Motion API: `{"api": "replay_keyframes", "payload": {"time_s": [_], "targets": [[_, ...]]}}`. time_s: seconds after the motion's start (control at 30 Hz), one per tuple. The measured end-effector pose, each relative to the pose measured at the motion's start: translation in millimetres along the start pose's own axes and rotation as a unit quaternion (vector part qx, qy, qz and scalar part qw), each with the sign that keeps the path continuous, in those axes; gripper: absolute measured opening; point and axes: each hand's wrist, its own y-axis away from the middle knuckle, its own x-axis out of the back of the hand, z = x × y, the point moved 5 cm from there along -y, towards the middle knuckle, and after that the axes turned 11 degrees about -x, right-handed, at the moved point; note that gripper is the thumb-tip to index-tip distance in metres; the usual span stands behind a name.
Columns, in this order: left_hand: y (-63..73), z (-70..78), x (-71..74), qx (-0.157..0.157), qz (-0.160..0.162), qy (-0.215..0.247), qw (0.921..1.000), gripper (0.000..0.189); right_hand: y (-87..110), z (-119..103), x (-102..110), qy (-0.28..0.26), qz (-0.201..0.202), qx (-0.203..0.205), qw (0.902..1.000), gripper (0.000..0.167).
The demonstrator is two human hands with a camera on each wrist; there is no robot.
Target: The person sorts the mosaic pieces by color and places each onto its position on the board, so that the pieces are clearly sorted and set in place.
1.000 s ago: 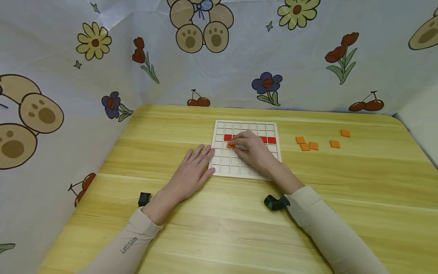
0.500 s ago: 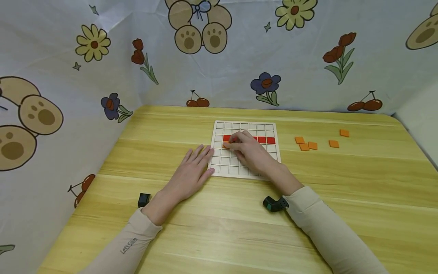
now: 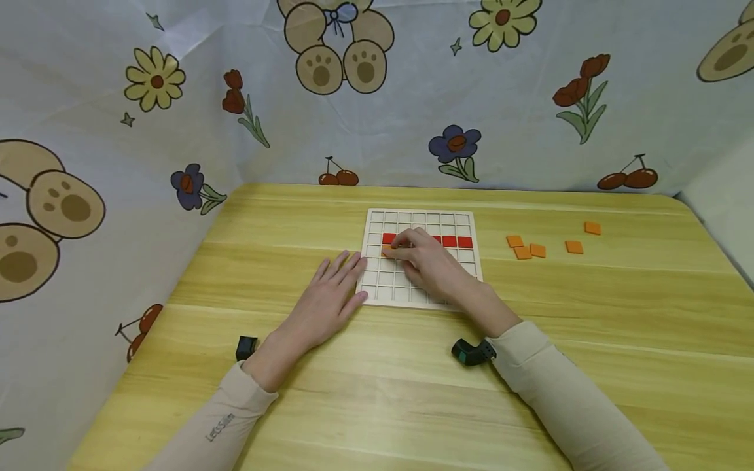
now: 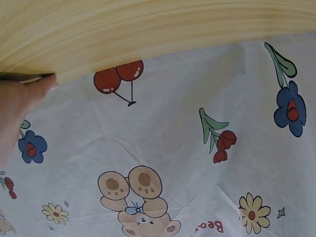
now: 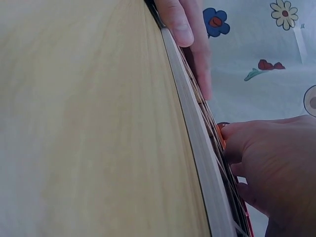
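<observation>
In the head view, a pale wooden grid board [image 3: 385, 288] lies on the table, with a row of red square tiles [image 3: 465, 243] across its upper half, partly hidden by my right hand [image 3: 432, 265]. That hand pinches an orange square tile [image 3: 386, 252] just below the leftmost red one. The right wrist view shows the orange tile [image 5: 221, 134] at the fingertips, low over the board. My left hand [image 3: 326, 297] lies with its fingers straight, thumb and fingertips at the board's left edge. Only part of it shows in the left wrist view.
Several loose orange tiles [image 3: 522, 252] lie on the wooden table [image 3: 377, 405] to the right of the board. A patterned cloth [image 3: 377, 131] hangs behind the table and along its left side. A black wrist device [image 3: 473, 353] sits by the right cuff.
My right hand has shifted slightly left with the orange tile, which now sits under the leftmost red tile. My left hand stays at the board's edge. The head view has drifted a little.
</observation>
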Motion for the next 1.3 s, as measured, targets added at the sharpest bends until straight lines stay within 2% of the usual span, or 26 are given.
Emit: {"api": "replay_keyframes", "payload": {"time_s": [0.3,0.57,0.83,1.1,1.3], "targets": [[0.0,1.2,-0.3,0.001,0.000,-0.005,1.0000,0.065,0.9,2.2,-0.1,-0.021,0.014,0.001,0.9997,0.040],[-1.4,2.3,1.5,0.004,0.000,0.001,1.0000,0.064,8.0,13.9,12.2,-0.043,0.056,-0.026,0.9971,0.034],[1.3,1.4,-0.4,0.003,0.002,0.008,1.0000,0.063,15.6,26.8,23.8,-0.054,0.090,-0.055,0.9930,0.035],[4.6,1.6,-1.7,0.007,-0.007,0.006,0.9999,0.065,42.0,62.1,42.1,-0.082,0.145,-0.091,0.9818,0.043],[2.9,2.2,-2.4,0.003,0.001,0.007,1.0000,0.065,64.9,97.7,65.9,-0.063,0.194,-0.094,0.9745,0.039]]}}
